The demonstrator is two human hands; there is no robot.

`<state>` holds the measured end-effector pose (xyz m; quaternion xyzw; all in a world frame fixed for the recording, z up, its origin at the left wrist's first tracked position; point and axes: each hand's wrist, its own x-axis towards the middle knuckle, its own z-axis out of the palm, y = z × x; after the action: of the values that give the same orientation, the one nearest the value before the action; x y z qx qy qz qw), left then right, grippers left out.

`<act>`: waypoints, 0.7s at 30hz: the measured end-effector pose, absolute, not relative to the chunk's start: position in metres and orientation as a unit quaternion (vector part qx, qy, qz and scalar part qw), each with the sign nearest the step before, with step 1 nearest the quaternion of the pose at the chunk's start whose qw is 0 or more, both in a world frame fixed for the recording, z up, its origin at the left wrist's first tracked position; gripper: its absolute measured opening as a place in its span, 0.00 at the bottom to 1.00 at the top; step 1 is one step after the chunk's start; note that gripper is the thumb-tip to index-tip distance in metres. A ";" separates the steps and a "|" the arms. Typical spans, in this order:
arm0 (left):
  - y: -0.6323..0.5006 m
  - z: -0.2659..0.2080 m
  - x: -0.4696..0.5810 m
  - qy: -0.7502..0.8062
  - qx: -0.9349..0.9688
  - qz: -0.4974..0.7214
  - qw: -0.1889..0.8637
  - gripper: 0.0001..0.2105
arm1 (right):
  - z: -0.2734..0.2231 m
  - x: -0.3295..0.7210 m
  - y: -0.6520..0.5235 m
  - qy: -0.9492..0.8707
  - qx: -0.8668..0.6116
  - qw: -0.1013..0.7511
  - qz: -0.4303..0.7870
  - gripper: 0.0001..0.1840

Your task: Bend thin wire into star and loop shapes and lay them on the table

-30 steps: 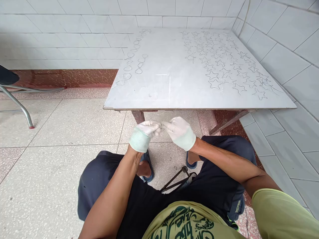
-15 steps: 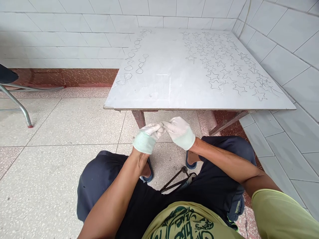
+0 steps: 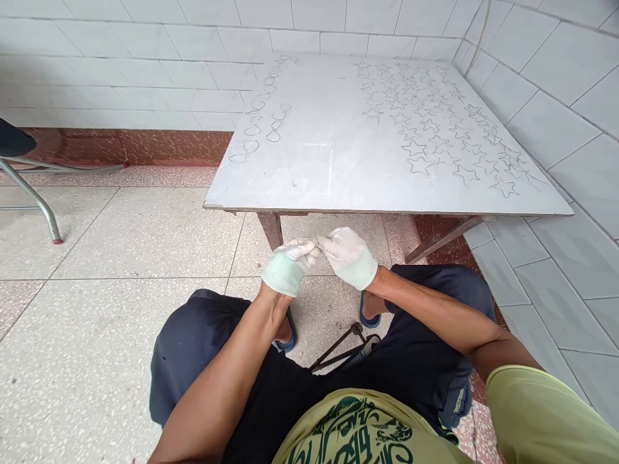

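Observation:
Both my hands wear white knit gloves with pale green cuffs and meet in front of the table's near edge. Fingers of my left hand (image 3: 289,264) are closed in a pinch. The fingertips of my right hand (image 3: 349,256) press together right against them. Between the two hands is a thin wire, only faintly visible; most of it is hidden by the gloves. On the white tabletop (image 3: 319,187) beyond lie many wire stars (image 3: 418,166) at the right. Looped wire pieces (image 3: 273,135), shaped like figure eights, lie along its left side.
White tiled walls (image 3: 556,71) border the table behind and at the right. A wooden table leg (image 3: 271,230) stands just beyond my left hand. Metal chair legs (image 3: 46,212) are at the far left. Between my feet, a dark metal frame (image 3: 338,348) shows on the speckled floor.
My left hand has shifted very slightly to the right; both hands stay pinched together. The view has tilted a little. The wire shapes on the table look unchanged.

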<state>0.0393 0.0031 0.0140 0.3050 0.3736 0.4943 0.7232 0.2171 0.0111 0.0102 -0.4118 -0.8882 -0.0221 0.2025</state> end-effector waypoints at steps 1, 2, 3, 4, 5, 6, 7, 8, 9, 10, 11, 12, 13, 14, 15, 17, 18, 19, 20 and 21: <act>0.003 0.014 0.037 0.382 0.314 0.492 0.717 0.15 | 0.009 0.217 0.012 -0.894 -0.405 0.193 -0.020 0.19; 0.004 0.014 0.036 0.393 0.320 0.490 0.710 0.15 | 0.009 0.217 0.013 -0.898 -0.399 0.181 -0.019 0.19; 0.005 0.014 0.034 0.406 0.323 0.489 0.702 0.15 | 0.009 0.218 0.014 -0.901 -0.397 0.171 -0.022 0.19; 0.006 0.015 0.031 0.417 0.325 0.486 0.696 0.16 | 0.010 0.218 0.016 -0.902 -0.398 0.162 -0.028 0.19; 0.008 0.016 0.029 0.426 0.328 0.481 0.692 0.17 | 0.011 0.219 0.017 -0.902 -0.401 0.156 -0.037 0.19; 0.010 0.018 0.027 0.435 0.333 0.475 0.689 0.18 | 0.014 0.220 0.018 -0.900 -0.404 0.154 -0.047 0.19; 0.012 0.020 0.024 0.444 0.339 0.468 0.684 0.19 | 0.016 0.221 0.020 -0.899 -0.406 0.154 -0.053 0.19; 0.014 0.023 0.021 0.455 0.348 0.459 0.679 0.20 | 0.019 0.222 0.021 -0.901 -0.403 0.153 -0.056 0.20; 0.015 0.026 0.017 0.467 0.358 0.450 0.672 0.21 | 0.021 0.223 0.024 -0.905 -0.396 0.149 -0.053 0.20; 0.017 0.029 0.014 0.480 0.368 0.441 0.663 0.22 | 0.023 0.225 0.026 -0.910 -0.387 0.140 -0.047 0.19; 0.019 0.031 0.011 0.492 0.377 0.433 0.654 0.23 | 0.025 0.226 0.028 -0.917 -0.375 0.129 -0.041 0.19; 0.020 0.033 0.009 0.502 0.384 0.427 0.647 0.24 | 0.025 0.227 0.031 -0.924 -0.362 0.117 -0.036 0.19; 0.021 0.034 0.007 0.511 0.389 0.422 0.640 0.25 | 0.024 0.228 0.033 -0.930 -0.351 0.110 -0.028 0.18; 0.022 0.035 0.006 0.521 0.394 0.418 0.632 0.26 | 0.023 0.229 0.034 -0.933 -0.343 0.110 -0.020 0.17; 0.022 0.036 0.006 0.530 0.399 0.417 0.621 0.27 | 0.021 0.229 0.035 -0.934 -0.337 0.116 -0.011 0.17; 0.021 0.036 0.007 0.546 0.411 0.418 0.598 0.28 | 0.017 0.229 0.036 -0.935 -0.330 0.130 0.007 0.16; 0.020 0.036 0.008 0.549 0.417 0.423 0.589 0.27 | 0.015 0.229 0.035 -0.934 -0.329 0.135 0.013 0.17; 0.019 0.035 0.009 0.548 0.419 0.429 0.584 0.27 | 0.013 0.229 0.035 -0.934 -0.330 0.138 0.016 0.17; 0.017 0.035 0.010 0.544 0.418 0.434 0.584 0.26 | 0.012 0.229 0.034 -0.933 -0.331 0.139 0.017 0.17; 0.016 0.035 0.011 0.538 0.416 0.439 0.587 0.25 | 0.011 0.228 0.033 -0.932 -0.333 0.142 0.018 0.18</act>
<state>0.0112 0.0163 0.0346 0.4157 0.5381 0.4389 0.5873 0.2285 0.0331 0.0108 -0.3331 -0.9320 0.0182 0.1416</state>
